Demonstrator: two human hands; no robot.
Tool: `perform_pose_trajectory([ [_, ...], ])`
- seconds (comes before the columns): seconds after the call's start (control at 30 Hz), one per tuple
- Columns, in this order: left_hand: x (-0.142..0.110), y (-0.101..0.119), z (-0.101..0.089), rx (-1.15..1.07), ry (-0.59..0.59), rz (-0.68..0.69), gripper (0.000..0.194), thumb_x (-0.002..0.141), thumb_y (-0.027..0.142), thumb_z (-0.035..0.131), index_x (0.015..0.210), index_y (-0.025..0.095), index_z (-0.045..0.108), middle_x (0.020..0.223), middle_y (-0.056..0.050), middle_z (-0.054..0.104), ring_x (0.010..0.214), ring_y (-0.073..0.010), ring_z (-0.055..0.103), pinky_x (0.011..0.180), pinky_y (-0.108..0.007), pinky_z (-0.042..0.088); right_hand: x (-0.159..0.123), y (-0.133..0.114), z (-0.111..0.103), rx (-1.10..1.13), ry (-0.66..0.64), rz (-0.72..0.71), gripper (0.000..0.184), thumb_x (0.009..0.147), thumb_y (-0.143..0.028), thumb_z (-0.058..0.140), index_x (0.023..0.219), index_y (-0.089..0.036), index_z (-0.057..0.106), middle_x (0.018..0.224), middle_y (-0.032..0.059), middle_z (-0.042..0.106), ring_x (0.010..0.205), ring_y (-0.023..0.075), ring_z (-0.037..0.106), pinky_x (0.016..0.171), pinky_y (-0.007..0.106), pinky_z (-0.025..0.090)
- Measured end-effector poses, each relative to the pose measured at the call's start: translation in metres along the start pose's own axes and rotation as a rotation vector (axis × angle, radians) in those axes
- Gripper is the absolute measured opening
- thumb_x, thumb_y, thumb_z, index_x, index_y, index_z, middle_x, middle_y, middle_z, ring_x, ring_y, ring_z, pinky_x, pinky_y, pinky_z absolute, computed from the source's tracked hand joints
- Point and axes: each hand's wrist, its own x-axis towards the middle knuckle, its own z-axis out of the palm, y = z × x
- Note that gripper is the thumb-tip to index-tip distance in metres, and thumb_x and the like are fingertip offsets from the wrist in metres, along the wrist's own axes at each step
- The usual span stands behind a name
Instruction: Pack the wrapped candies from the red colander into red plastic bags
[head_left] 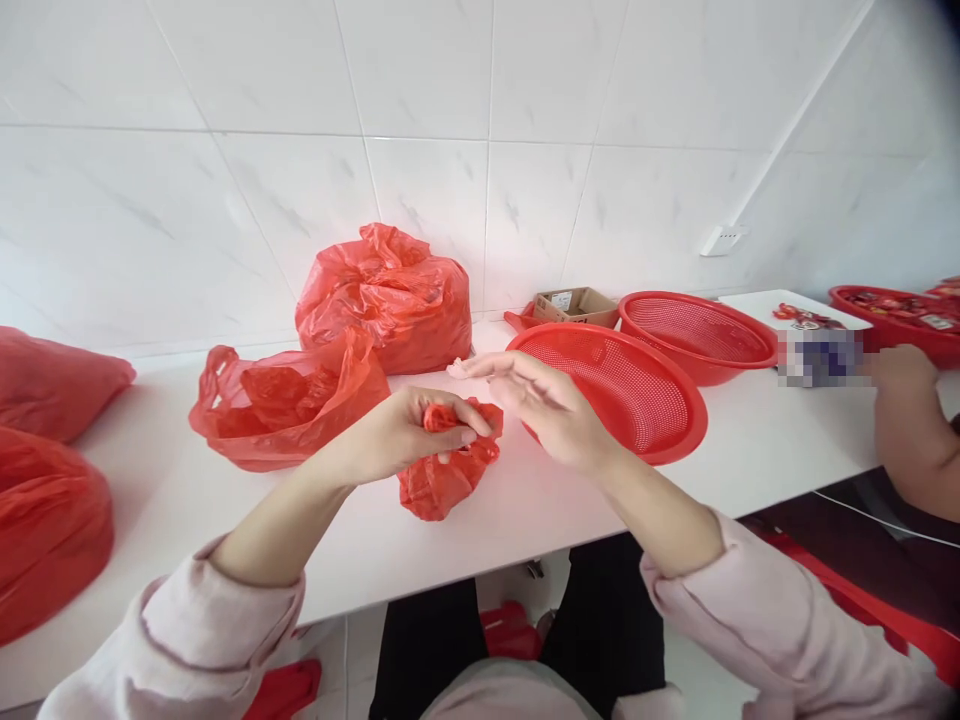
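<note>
A small red plastic bag (448, 480) hangs just above the white table, its gathered neck pinched in my left hand (424, 430). Whatever the bag contains is hidden by the plastic. To the right of the bag, my right hand (544, 405) is raised with its fingers stretched out toward the left and nothing visible in the palm. An open red plastic bag (292, 410) with more crumpled red plastic in it lies just left of my left hand. Behind my right hand stands a red mesh basket (645, 400).
Behind sits a large stuffed red bag (390, 290) by the tiled wall. More full bags (49, 530) line the left side. A second basket (697, 335), a cardboard box (577, 304) and a filled red basket (840, 295) stand to the right. Another person's arm (911, 430) reaches over the table there.
</note>
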Motion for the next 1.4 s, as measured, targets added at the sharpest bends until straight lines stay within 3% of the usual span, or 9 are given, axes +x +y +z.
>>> perform_pose_trajectory([
  [0.17, -0.001, -0.016, 0.009, 0.316, 0.204, 0.053, 0.016, 0.076, 0.008, 0.054, 0.076, 0.019, 0.066, 0.070, 0.000, 0.065, 0.059, -0.0125, 0.056, 0.054, -0.023, 0.043, 0.006, 0.044, 0.023, 0.190, 0.018, 0.296, 0.038, 0.101, -0.048, 0.040, 0.132, -0.029, 0.051, 0.107, 0.0032, 0.067, 0.089, 0.0155, 0.066, 0.096, 0.036, 0.049],
  [0.33, -0.004, -0.030, 0.019, 0.657, 0.542, 0.335, 0.028, 0.079, 0.004, 0.048, 0.093, 0.021, 0.066, 0.107, -0.005, 0.069, 0.094, -0.0189, 0.066, 0.072, -0.027, 0.052, 0.004, 0.050, 0.035, 0.326, -0.123, 0.313, 0.039, 0.099, -0.048, 0.045, 0.133, -0.028, 0.049, 0.067, -0.0066, 0.054, 0.052, 0.0109, 0.057, 0.065, 0.028, 0.050],
  [0.47, -0.015, -0.033, 0.017, 0.618, 0.517, 0.357, 0.027, 0.091, 0.019, 0.053, 0.113, 0.023, 0.070, 0.119, -0.007, 0.068, 0.111, -0.0217, 0.064, 0.093, -0.033, 0.052, -0.003, 0.031, 0.024, 0.050, -0.079, 0.216, 0.029, 0.100, -0.043, 0.045, 0.097, -0.020, 0.063, 0.077, -0.0012, 0.061, 0.068, 0.0120, 0.060, 0.067, 0.025, 0.045],
  [0.6, -0.039, -0.047, 0.010, 0.571, 0.488, 0.246, 0.029, 0.097, 0.031, 0.049, 0.113, 0.024, 0.072, 0.124, -0.005, 0.069, 0.114, -0.0244, 0.064, 0.100, -0.038, 0.049, -0.011, 0.017, -0.007, -0.414, 0.007, 0.115, 0.026, 0.100, -0.036, 0.045, 0.089, -0.020, 0.063, 0.080, 0.0006, 0.065, 0.073, 0.0135, 0.058, 0.069, 0.026, 0.041],
  [0.77, -0.077, -0.081, -0.001, 0.477, 0.674, 0.028, 0.032, 0.098, 0.039, 0.046, 0.104, 0.025, 0.074, 0.114, -0.007, 0.073, 0.115, -0.0272, 0.062, 0.095, -0.040, 0.051, -0.020, 0.038, -0.049, -0.762, 0.104, 0.181, 0.028, 0.100, -0.035, 0.043, 0.083, -0.021, 0.060, 0.077, -0.0002, 0.066, 0.071, 0.0146, 0.058, 0.067, 0.026, 0.036],
  [0.87, -0.094, -0.093, -0.002, 0.438, 0.599, -0.027, 0.035, 0.097, 0.043, 0.046, 0.084, 0.024, 0.073, 0.114, -0.007, 0.073, 0.126, -0.0296, 0.053, 0.104, -0.043, 0.044, -0.025, 0.060, -0.058, -0.821, 0.015, 0.211, 0.028, 0.100, -0.036, 0.042, 0.085, -0.023, 0.062, 0.078, -0.0007, 0.065, 0.072, 0.0150, 0.057, 0.065, 0.027, 0.035],
  [1.07, -0.102, -0.084, 0.003, 0.204, 0.445, -0.112, 0.039, 0.095, 0.049, 0.048, 0.079, 0.022, 0.071, 0.150, -0.005, 0.049, 0.141, -0.0350, 0.037, 0.113, -0.048, 0.031, -0.023, 0.082, -0.055, -0.670, -0.049, 0.349, 0.027, 0.097, -0.038, 0.045, 0.081, -0.022, 0.059, 0.079, -0.0009, 0.064, 0.073, 0.0151, 0.056, 0.066, 0.027, 0.038],
  [1.27, -0.057, -0.068, 0.026, -0.472, 0.381, 0.082, 0.044, 0.098, 0.054, 0.040, 0.109, 0.024, 0.069, 0.114, -0.009, 0.070, 0.119, -0.0283, 0.059, 0.103, -0.044, 0.044, 0.008, 0.037, -0.024, -0.088, -0.010, 0.298, 0.023, 0.093, -0.040, 0.052, 0.091, -0.020, 0.064, 0.092, 0.0031, 0.064, 0.090, 0.0174, 0.060, 0.081, 0.031, 0.046],
  [1.4, -0.033, -0.067, 0.046, -0.405, 0.447, 0.019, 0.041, 0.096, 0.054, 0.047, 0.112, 0.021, 0.065, 0.103, -0.007, 0.067, 0.095, -0.0206, 0.063, 0.085, -0.033, 0.050, 0.019, 0.022, 0.014, 0.201, -0.092, 0.215, 0.015, 0.092, -0.034, 0.055, 0.089, -0.021, 0.063, 0.093, 0.0013, 0.062, 0.095, 0.0153, 0.058, 0.087, 0.029, 0.045],
])
